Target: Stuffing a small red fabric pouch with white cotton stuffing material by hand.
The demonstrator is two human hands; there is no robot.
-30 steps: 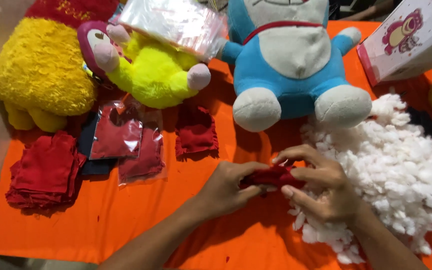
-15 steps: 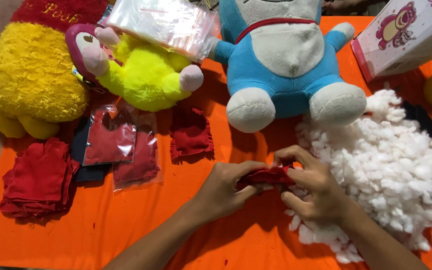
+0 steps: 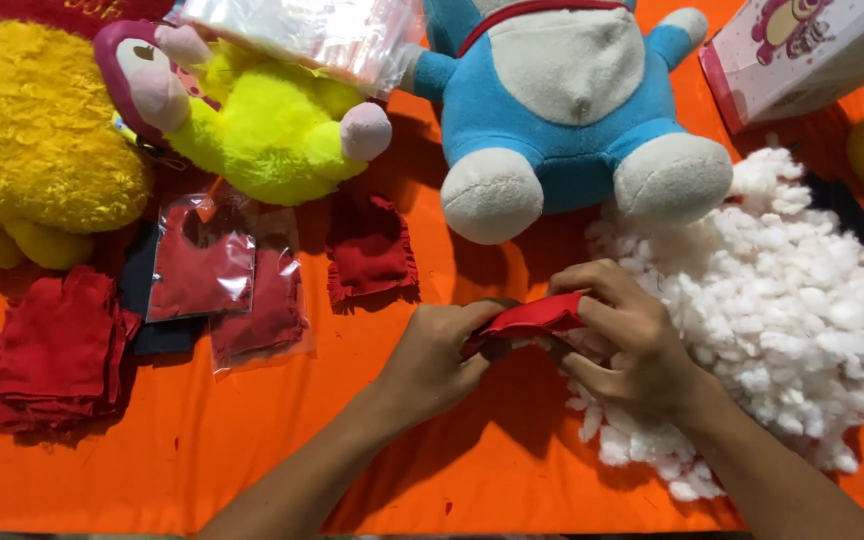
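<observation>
Low in the frame's centre, the left hand (image 3: 439, 357) and right hand (image 3: 625, 340) both pinch a red cloth (image 3: 532, 315) between closed fingers, just beside the white stuffing (image 3: 802, 310) at right. Farther up sit red squares (image 3: 370, 248), then a blue plush (image 3: 572, 110) and a yellow plush (image 3: 262, 125).

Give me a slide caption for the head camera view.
Both hands, left hand and right hand, hold a red fabric piece beside white stuffing.
</observation>
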